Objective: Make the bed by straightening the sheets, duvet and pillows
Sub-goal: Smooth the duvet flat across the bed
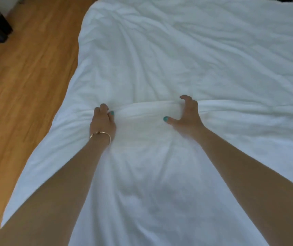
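Rumpled white duvet (177,59) creased across bed, left hand (102,121) gripping its fold, right hand (186,115) clawed over it

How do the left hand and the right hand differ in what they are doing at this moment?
The left hand has its fingers curled tight, bunching the white duvet; the right hand is spread wider, thumb out to the side, fingers hooked over the fold. The left hand's wrist carries a gold bracelet; the right hand's wrist is bare. Both grip the same raised fold, and both show teal nails.
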Available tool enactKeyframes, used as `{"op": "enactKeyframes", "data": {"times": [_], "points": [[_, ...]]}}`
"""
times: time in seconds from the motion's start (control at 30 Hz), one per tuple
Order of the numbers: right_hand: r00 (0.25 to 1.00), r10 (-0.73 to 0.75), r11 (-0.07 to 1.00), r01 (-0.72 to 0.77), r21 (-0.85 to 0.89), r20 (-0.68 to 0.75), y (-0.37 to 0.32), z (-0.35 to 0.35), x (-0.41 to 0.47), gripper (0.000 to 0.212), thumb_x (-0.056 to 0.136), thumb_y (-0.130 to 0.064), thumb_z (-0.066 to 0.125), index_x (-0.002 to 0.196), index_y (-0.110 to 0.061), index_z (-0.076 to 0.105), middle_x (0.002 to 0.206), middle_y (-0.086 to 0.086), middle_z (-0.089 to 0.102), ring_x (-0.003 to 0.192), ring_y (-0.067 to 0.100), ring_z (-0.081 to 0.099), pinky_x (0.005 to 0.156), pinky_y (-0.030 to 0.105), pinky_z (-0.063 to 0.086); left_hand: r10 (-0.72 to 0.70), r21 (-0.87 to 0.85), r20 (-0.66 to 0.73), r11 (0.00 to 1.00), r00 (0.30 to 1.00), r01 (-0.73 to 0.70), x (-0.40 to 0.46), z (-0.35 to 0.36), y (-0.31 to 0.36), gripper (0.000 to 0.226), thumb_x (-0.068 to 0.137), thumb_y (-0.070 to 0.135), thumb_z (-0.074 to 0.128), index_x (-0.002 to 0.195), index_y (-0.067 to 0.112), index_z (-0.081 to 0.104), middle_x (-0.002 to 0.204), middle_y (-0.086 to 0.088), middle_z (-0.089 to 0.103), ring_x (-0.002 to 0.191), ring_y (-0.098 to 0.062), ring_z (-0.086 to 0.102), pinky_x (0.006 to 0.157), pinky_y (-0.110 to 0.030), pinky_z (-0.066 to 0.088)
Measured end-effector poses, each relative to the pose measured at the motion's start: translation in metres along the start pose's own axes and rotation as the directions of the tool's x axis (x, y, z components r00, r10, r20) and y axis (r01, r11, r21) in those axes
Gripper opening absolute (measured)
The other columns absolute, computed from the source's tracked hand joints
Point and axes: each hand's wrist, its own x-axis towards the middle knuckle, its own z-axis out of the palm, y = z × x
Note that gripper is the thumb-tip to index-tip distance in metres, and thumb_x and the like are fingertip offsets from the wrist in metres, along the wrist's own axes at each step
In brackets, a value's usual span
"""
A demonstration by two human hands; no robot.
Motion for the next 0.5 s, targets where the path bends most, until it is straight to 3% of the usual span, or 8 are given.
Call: {"op": "enactKeyframes", "data": {"times": [0.07,0.13,0.2,0.27,0.33,0.5], "points": [[0.999,-0.027,0.955,0.032,-0.296,0.022,0.018,0.025,-0.011,0.094,0.081,-0.073,0.049,0.152,-0.037,0.000,0.161,-0.003,-0.008,0.149,0.024,-0.008,0.121,0.037,0.005,0.050,0.070,0.046,0.996,0.998,-0.053,-0.021,0.022,-0.012,0.050,0.093,0.039,0.054,0.130,0.008,0.042,0.142,-0.017,0.037,0.131,-0.035,0.037,0.112,-0.038,0.021],[0.994,-0.113,0.827,0.087,-0.555,-0.012,0.032,0.042,-0.012,0.081,0.087,-0.078,0.021,0.151,-0.041,-0.010,0.162,-0.002,-0.016,0.147,0.030,-0.019,0.121,0.044,-0.005,0.155,0.201,0.055,0.966,0.986,-0.163,-0.031,0.031,-0.018,0.065,0.089,0.060,0.048,0.141,0.024,0.033,0.157,-0.008,0.018,0.146,-0.028,0.012,0.117,-0.041,-0.005],[0.992,-0.123,0.801,0.075,-0.594,-0.041,0.033,0.048,-0.009,0.074,0.089,-0.076,0.013,0.151,-0.044,-0.010,0.163,-0.002,-0.012,0.147,0.033,-0.018,0.120,0.046,-0.005,0.188,0.298,0.115,0.930,0.976,-0.214,-0.028,0.034,-0.019,0.070,0.085,0.072,0.034,0.147,0.040,0.025,0.161,-0.001,0.007,0.148,-0.029,-0.002,0.113,-0.057,-0.007],[0.994,-0.104,0.803,0.071,-0.592,-0.022,0.033,0.050,-0.007,0.073,0.089,-0.076,0.014,0.151,-0.045,-0.009,0.163,-0.003,-0.012,0.147,0.032,-0.018,0.120,0.046,-0.006,0.149,0.432,0.218,0.871,0.965,-0.232,-0.023,0.039,-0.021,0.071,0.084,0.080,0.011,0.148,0.050,0.005,0.162,0.005,-0.004,0.147,-0.029,-0.012,0.112,-0.066,-0.003],[0.997,-0.083,0.796,0.071,-0.602,0.007,0.031,0.048,-0.005,0.073,0.089,-0.076,0.014,0.151,-0.045,-0.009,0.162,-0.004,-0.014,0.147,0.032,-0.020,0.120,0.046,-0.008,0.099,0.489,0.239,0.847,0.966,-0.208,-0.018,0.046,-0.022,0.070,0.082,0.080,-0.002,0.146,0.052,-0.011,0.161,0.006,-0.014,0.147,-0.028,-0.017,0.111,-0.066,-0.001],[0.998,-0.060,0.790,0.063,-0.610,0.025,0.032,0.051,0.000,0.074,0.089,-0.074,0.024,0.152,-0.043,-0.001,0.163,-0.002,-0.008,0.148,0.035,-0.013,0.119,0.046,-0.006,0.043,0.518,0.266,0.836,0.963,-0.180,-0.012,0.054,-0.022,0.069,0.083,0.076,-0.006,0.145,0.049,-0.017,0.160,0.003,-0.017,0.146,-0.028,-0.017,0.112,-0.065,-0.001]]}}
